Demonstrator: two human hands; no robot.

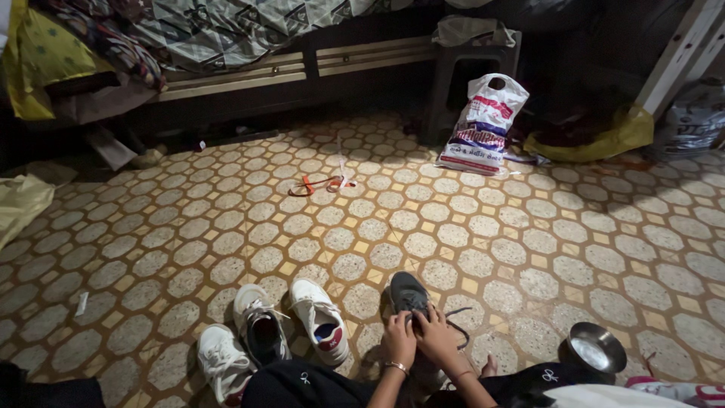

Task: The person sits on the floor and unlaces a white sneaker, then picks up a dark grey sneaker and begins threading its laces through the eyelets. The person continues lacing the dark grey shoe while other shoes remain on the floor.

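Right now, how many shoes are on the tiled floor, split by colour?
White lace-up sneakers: 3
Dark grey lace-up sneaker, under both hands: 1
Total: 4

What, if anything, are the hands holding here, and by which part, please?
Both hands, left and right, grip the dark grey shoe at its laced top; a loose black lace trails beside it.
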